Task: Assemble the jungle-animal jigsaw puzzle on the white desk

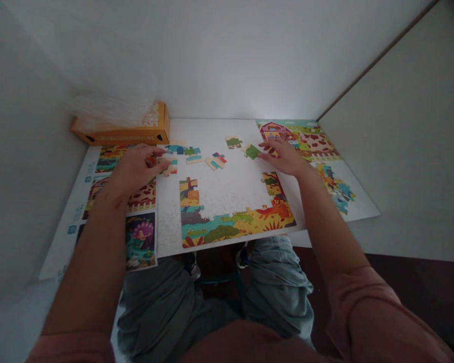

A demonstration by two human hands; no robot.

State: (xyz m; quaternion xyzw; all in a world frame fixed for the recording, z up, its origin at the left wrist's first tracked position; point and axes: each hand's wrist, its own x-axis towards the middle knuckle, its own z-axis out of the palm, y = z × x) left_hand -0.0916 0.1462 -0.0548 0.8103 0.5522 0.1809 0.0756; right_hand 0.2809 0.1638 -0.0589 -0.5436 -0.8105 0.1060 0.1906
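Head view, jigsaw piece (pixel 251 152), touching right fingers (pixel 263 157)

A small orange-patterned cardboard jigsaw piece (pixel 151 161) sits pinched in the left grip (pixel 134 169), mostly hidden there. A green, knobbed cardboard jigsaw piece (pixel 251 151) lies flat, touching the fingertips of the open right grip (pixel 283 157).

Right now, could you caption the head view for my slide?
Left hand and right hand handle jigsaw pieces beside a part-built animal jigsaw, orange puzzle box behind.
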